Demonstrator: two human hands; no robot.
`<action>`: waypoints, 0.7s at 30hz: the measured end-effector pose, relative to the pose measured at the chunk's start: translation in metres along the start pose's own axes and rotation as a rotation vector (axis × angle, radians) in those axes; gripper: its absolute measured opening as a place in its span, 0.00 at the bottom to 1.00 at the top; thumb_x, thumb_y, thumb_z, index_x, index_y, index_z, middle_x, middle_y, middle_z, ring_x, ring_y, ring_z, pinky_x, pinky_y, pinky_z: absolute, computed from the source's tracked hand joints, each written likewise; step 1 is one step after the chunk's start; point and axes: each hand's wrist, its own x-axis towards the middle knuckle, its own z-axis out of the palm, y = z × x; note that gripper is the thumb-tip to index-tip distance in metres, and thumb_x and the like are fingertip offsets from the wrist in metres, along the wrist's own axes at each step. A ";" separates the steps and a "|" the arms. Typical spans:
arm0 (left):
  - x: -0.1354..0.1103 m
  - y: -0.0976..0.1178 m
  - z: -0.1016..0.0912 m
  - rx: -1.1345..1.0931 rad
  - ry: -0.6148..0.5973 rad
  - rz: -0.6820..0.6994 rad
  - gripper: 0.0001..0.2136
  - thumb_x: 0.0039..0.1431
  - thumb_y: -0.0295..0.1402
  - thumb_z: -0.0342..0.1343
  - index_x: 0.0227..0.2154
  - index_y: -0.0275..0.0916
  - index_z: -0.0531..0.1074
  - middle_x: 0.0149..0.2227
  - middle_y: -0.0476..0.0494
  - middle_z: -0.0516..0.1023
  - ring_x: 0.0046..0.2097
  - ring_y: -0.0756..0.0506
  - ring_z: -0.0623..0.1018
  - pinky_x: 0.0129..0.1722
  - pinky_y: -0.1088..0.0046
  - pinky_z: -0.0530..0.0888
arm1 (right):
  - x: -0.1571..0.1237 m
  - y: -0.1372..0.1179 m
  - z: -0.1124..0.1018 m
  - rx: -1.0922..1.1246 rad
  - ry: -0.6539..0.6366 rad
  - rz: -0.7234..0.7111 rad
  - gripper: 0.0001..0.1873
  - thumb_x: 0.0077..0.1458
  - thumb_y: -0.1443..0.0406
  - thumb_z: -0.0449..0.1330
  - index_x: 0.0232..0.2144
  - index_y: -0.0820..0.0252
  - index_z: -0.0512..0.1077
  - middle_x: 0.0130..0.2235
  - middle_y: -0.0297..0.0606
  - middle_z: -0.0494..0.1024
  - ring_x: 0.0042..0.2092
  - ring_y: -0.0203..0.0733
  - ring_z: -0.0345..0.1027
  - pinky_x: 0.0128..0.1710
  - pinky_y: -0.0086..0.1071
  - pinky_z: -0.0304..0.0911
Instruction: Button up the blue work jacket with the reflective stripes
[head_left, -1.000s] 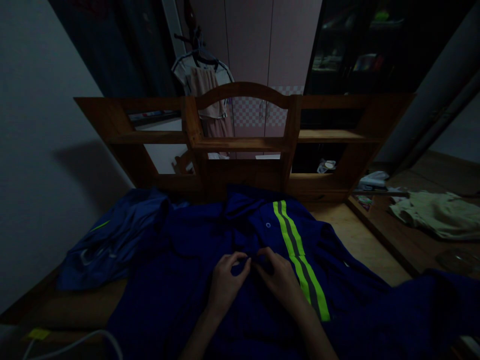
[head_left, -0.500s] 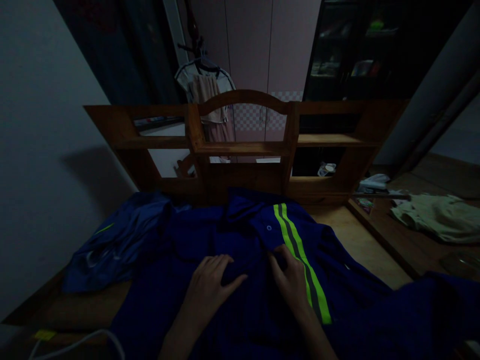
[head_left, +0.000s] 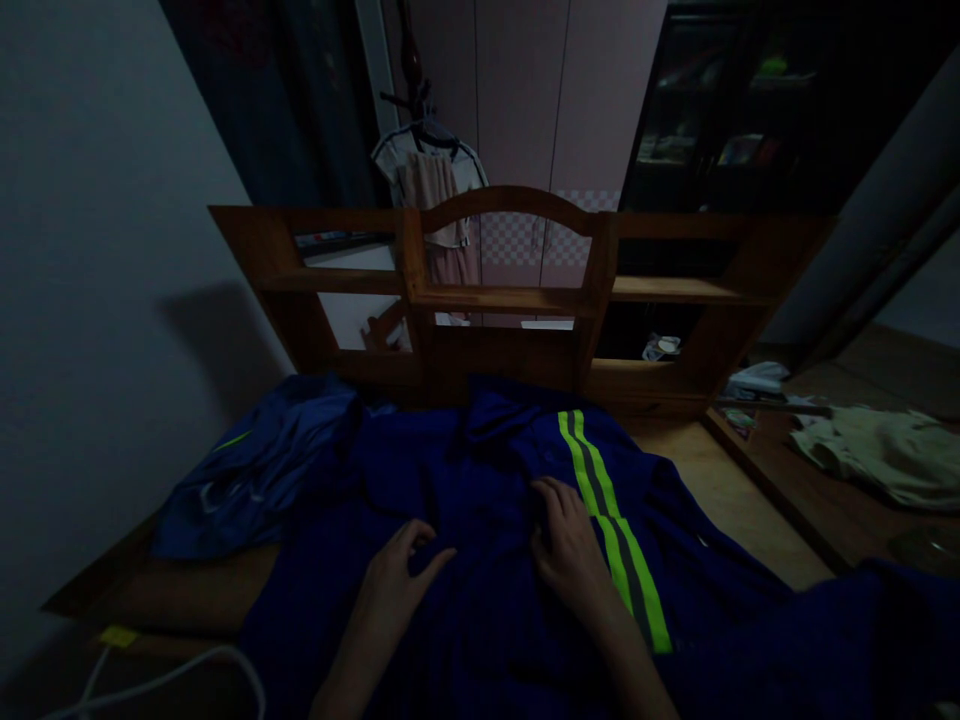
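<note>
A dark blue work shirt with a yellow-green reflective stripe lies spread on a wooden surface in dim light. My left hand rests on the fabric left of the front placket, thumb and fingers partly curled, nothing clearly in them. On the placket beside the stripe lies my right hand, its fingers bent down onto the cloth near the collar. Whether either hand pinches the fabric is hidden by the dark.
A wooden shelf unit stands behind the shirt. A second blue garment lies crumpled at the left by the wall. A pale garment lies at the right. A white cable runs at the lower left. Clothes hang on a hanger behind.
Both hands were pinched together at the placket a second ago. They have parted: the left slid down and left, the right moved slightly up along the stripe. The view shifted right.
</note>
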 end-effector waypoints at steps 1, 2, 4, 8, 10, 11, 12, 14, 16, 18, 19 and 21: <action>-0.002 -0.001 0.001 -0.037 0.003 -0.038 0.13 0.53 0.46 0.55 0.33 0.41 0.66 0.35 0.47 0.73 0.40 0.44 0.75 0.41 0.68 0.71 | 0.003 -0.009 -0.002 0.019 -0.028 -0.065 0.29 0.48 0.74 0.51 0.55 0.60 0.59 0.58 0.44 0.60 0.60 0.49 0.50 0.59 0.46 0.48; -0.003 0.000 0.001 -0.076 0.009 -0.072 0.13 0.53 0.45 0.55 0.33 0.42 0.67 0.35 0.47 0.73 0.40 0.44 0.75 0.41 0.68 0.71 | 0.006 -0.020 -0.004 0.049 -0.061 -0.112 0.32 0.47 0.75 0.51 0.56 0.59 0.57 0.60 0.42 0.57 0.62 0.48 0.46 0.61 0.45 0.44; -0.006 0.003 0.002 -0.155 0.040 -0.107 0.12 0.53 0.43 0.55 0.35 0.42 0.67 0.37 0.48 0.74 0.42 0.45 0.75 0.43 0.69 0.71 | 0.012 -0.039 -0.005 0.123 -0.126 -0.170 0.32 0.48 0.74 0.51 0.57 0.57 0.55 0.59 0.39 0.58 0.61 0.44 0.47 0.63 0.44 0.40; -0.007 0.006 0.003 -0.284 0.072 -0.113 0.09 0.55 0.39 0.53 0.37 0.43 0.68 0.41 0.48 0.74 0.45 0.45 0.74 0.48 0.69 0.70 | 0.018 -0.060 0.014 0.202 -0.182 -0.164 0.19 0.54 0.69 0.52 0.50 0.56 0.62 0.46 0.38 0.70 0.51 0.42 0.61 0.59 0.43 0.48; -0.007 0.004 0.004 -0.351 0.048 -0.122 0.09 0.55 0.39 0.53 0.38 0.42 0.69 0.41 0.48 0.74 0.46 0.45 0.74 0.49 0.69 0.70 | 0.016 -0.059 0.027 0.202 -0.201 -0.127 0.10 0.54 0.68 0.54 0.41 0.56 0.67 0.40 0.37 0.72 0.45 0.42 0.63 0.54 0.43 0.54; -0.007 0.002 0.003 -0.387 0.025 -0.123 0.10 0.55 0.39 0.53 0.38 0.42 0.70 0.41 0.47 0.75 0.46 0.45 0.74 0.49 0.68 0.70 | 0.014 -0.058 0.032 0.203 -0.212 -0.113 0.06 0.54 0.68 0.54 0.37 0.57 0.67 0.37 0.36 0.72 0.43 0.42 0.64 0.52 0.42 0.54; -0.007 0.001 0.002 -0.418 -0.007 -0.124 0.10 0.55 0.39 0.53 0.38 0.42 0.70 0.41 0.46 0.75 0.46 0.45 0.74 0.49 0.68 0.69 | 0.013 -0.056 0.036 0.210 -0.220 -0.106 0.04 0.54 0.69 0.55 0.34 0.57 0.67 0.35 0.35 0.72 0.42 0.42 0.64 0.51 0.42 0.55; -0.007 -0.001 -0.002 -0.460 -0.085 -0.129 0.11 0.54 0.40 0.54 0.38 0.41 0.71 0.42 0.45 0.75 0.47 0.44 0.73 0.50 0.67 0.68 | 0.010 -0.054 0.038 0.240 -0.229 -0.103 0.03 0.54 0.69 0.55 0.33 0.57 0.67 0.35 0.35 0.72 0.41 0.41 0.64 0.51 0.41 0.53; -0.006 0.000 -0.009 -0.486 -0.165 -0.136 0.13 0.53 0.40 0.56 0.39 0.41 0.72 0.43 0.44 0.75 0.49 0.43 0.72 0.52 0.66 0.66 | 0.009 -0.053 0.035 0.289 -0.238 -0.104 0.04 0.55 0.69 0.55 0.34 0.57 0.67 0.35 0.34 0.72 0.42 0.40 0.64 0.51 0.40 0.52; -0.005 0.003 -0.014 -0.533 -0.225 -0.139 0.14 0.52 0.41 0.57 0.40 0.40 0.72 0.44 0.43 0.75 0.49 0.42 0.72 0.52 0.65 0.66 | 0.009 -0.054 0.031 0.346 -0.250 -0.102 0.04 0.56 0.69 0.55 0.35 0.57 0.67 0.37 0.34 0.72 0.43 0.39 0.64 0.52 0.38 0.51; -0.004 0.004 -0.017 -0.567 -0.246 -0.141 0.15 0.52 0.41 0.57 0.40 0.39 0.72 0.43 0.43 0.75 0.49 0.42 0.72 0.52 0.66 0.67 | 0.010 -0.054 0.030 0.372 -0.253 -0.097 0.04 0.56 0.68 0.55 0.35 0.56 0.67 0.37 0.33 0.73 0.44 0.39 0.64 0.52 0.38 0.51; -0.003 0.007 -0.019 -0.635 -0.277 -0.155 0.15 0.53 0.41 0.57 0.39 0.38 0.72 0.42 0.42 0.75 0.47 0.42 0.74 0.49 0.67 0.68 | 0.011 -0.054 0.028 0.417 -0.252 -0.083 0.04 0.56 0.67 0.56 0.36 0.56 0.68 0.38 0.33 0.73 0.44 0.39 0.65 0.51 0.36 0.53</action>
